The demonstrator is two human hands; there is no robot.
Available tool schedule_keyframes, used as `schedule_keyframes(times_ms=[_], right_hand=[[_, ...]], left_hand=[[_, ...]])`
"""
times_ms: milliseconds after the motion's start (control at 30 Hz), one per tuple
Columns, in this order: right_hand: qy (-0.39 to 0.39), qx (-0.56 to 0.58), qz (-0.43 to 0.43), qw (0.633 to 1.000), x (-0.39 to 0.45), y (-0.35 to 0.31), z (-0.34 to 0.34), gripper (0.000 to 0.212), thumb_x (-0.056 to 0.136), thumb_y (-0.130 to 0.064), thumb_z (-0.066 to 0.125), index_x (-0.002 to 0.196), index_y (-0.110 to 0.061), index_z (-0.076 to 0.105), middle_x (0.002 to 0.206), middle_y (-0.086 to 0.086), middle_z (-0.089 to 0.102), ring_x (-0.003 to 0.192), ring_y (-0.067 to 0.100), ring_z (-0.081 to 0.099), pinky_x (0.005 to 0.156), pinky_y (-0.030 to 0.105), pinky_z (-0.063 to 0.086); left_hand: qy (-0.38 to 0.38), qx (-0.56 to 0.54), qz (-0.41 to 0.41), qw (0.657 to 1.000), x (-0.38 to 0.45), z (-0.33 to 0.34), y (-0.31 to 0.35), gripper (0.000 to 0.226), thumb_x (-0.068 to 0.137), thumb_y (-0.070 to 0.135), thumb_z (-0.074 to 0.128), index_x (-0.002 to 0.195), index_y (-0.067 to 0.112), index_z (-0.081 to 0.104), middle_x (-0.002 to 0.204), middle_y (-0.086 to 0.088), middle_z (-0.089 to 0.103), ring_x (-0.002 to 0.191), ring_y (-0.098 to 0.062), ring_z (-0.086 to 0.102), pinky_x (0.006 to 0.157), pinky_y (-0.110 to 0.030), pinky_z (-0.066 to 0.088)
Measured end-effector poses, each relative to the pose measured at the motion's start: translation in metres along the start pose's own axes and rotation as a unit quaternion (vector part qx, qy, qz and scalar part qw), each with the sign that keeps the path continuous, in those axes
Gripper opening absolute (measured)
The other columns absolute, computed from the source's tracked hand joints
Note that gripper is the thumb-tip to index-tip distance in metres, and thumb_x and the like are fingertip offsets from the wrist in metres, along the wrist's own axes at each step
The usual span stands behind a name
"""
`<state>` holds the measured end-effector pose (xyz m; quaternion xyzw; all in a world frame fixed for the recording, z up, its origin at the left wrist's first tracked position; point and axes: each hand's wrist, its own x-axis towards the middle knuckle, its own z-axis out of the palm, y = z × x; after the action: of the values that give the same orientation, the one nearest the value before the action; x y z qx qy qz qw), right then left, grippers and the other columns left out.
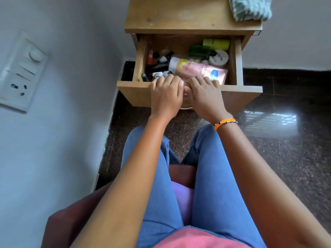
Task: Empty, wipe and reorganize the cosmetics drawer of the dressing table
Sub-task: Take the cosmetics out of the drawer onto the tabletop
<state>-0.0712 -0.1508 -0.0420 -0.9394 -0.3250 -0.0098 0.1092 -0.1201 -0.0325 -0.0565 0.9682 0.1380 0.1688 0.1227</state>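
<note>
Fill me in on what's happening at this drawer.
A seated person grips the front edge of the open drawer with both the left hand and the right hand. It is still full of cosmetics, including a pink tube and a white jar. A folded cloth waits on the tabletop.

Matt, pale wood grain on the dressing table (179,15), and the drawer (136,90) front shows the same dull laminate look. On top sits a nubby knitted cloth (250,8), soft and rough. Inside, a glossy pink plastic tube (202,70) and a smooth white plastic jar (218,58). Below, the dark speckled stone floor (286,140) is polished, mirror-shiny with glare.
</note>
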Motion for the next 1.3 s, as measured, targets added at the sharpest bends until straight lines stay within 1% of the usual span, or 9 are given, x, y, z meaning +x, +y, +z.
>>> schedule_keyframes(times_ms=[233,567,700,833,1000,1067,1133,1233,1300], right_hand=[[-0.008,-0.005,0.000,1.000,-0.023,-0.008,-0.003,0.055,0.089,-0.041,0.013,0.111,-0.013,0.056,0.112,0.006,0.058,0.103,0.029,0.052,0.085,0.042,0.036],[-0.007,-0.021,-0.006,1.000,-0.051,-0.015,-0.002,0.054,0.091,-0.040,0.012,0.107,-0.014,0.056,0.108,0.005,0.059,0.098,0.028,0.053,0.081,0.040,0.036],[-0.031,-0.001,-0.008,0.999,-0.052,-0.013,-0.005,0.036,0.099,-0.033,0.029,0.113,-0.013,0.055,0.116,0.005,0.057,0.105,0.028,0.050,0.086,0.040,0.034],[-0.065,0.031,-0.005,0.997,-0.048,-0.012,-0.013,0.033,0.098,-0.033,0.036,0.116,-0.015,0.057,0.119,0.006,0.058,0.110,0.029,0.049,0.090,0.041,0.035],[-0.121,0.130,0.012,0.984,-0.024,0.000,-0.023,0.026,0.094,-0.023,0.045,0.097,-0.006,0.065,0.103,0.016,0.065,0.093,0.033,0.058,0.073,0.035,0.043],[-0.083,0.139,0.047,0.986,-0.008,0.010,-0.023,0.023,0.089,-0.015,0.050,0.104,-0.006,0.065,0.110,0.017,0.062,0.098,0.033,0.057,0.077,0.034,0.044],[-0.071,0.114,0.077,0.988,0.009,0.019,-0.020,0.038,0.085,-0.011,0.056,0.122,-0.007,0.056,0.124,0.015,0.052,0.115,0.034,0.048,0.092,0.040,0.041],[-0.158,0.038,0.100,0.982,0.026,0.030,-0.011,0.063,0.082,-0.020,0.066,0.137,-0.008,0.037,0.136,0.016,0.038,0.129,0.039,0.032,0.102,0.052,0.035],[-0.182,-0.010,0.091,0.979,0.032,0.033,-0.001,0.059,0.085,-0.019,0.061,0.137,-0.007,0.034,0.135,0.018,0.038,0.128,0.041,0.037,0.100,0.055,0.034]], left_hand=[[-0.015,-0.001,0.003,1.000,-0.023,-0.009,0.002,0.037,0.093,0.026,0.027,0.084,0.012,0.059,0.090,-0.005,0.064,0.086,-0.027,0.056,0.081,-0.040,0.039],[-0.055,-0.029,-0.015,0.998,-0.046,-0.018,0.009,0.048,0.090,0.033,0.016,0.087,0.012,0.059,0.095,-0.005,0.063,0.094,-0.027,0.053,0.088,-0.040,0.035],[-0.030,-0.060,-0.021,0.998,-0.051,-0.017,0.006,0.035,0.095,0.026,0.031,0.081,0.011,0.060,0.087,-0.004,0.064,0.087,-0.025,0.055,0.082,-0.038,0.036],[-0.016,-0.076,-0.009,0.997,-0.054,-0.018,0.004,0.028,0.095,0.021,0.040,0.080,0.011,0.061,0.083,-0.004,0.063,0.082,-0.024,0.054,0.081,-0.037,0.038],[-0.014,-0.085,-0.007,0.996,-0.055,-0.020,0.002,0.027,0.095,0.020,0.042,0.081,0.012,0.063,0.081,-0.003,0.063,0.079,-0.023,0.054,0.081,-0.035,0.037],[-0.012,-0.091,-0.038,0.995,-0.052,-0.021,0.005,0.027,0.094,0.020,0.042,0.079,0.012,0.063,0.079,-0.003,0.062,0.078,-0.023,0.055,0.078,-0.034,0.035],[0.000,-0.111,-0.068,0.991,-0.045,-0.024,0.011,0.024,0.092,0.018,0.044,0.078,0.012,0.064,0.078,-0.002,0.063,0.077,-0.023,0.055,0.074,-0.034,0.036],[0.025,-0.142,-0.081,0.986,-0.027,-0.030,0.021,0.021,0.088,0.016,0.048,0.081,0.011,0.067,0.084,-0.004,0.067,0.080,-0.024,0.053,0.070,-0.034,0.040],[0.022,-0.147,-0.080,0.986,-0.011,-0.030,0.026,0.021,0.089,0.017,0.048,0.083,0.010,0.067,0.086,-0.004,0.068,0.082,-0.025,0.055,0.071,-0.033,0.041]])
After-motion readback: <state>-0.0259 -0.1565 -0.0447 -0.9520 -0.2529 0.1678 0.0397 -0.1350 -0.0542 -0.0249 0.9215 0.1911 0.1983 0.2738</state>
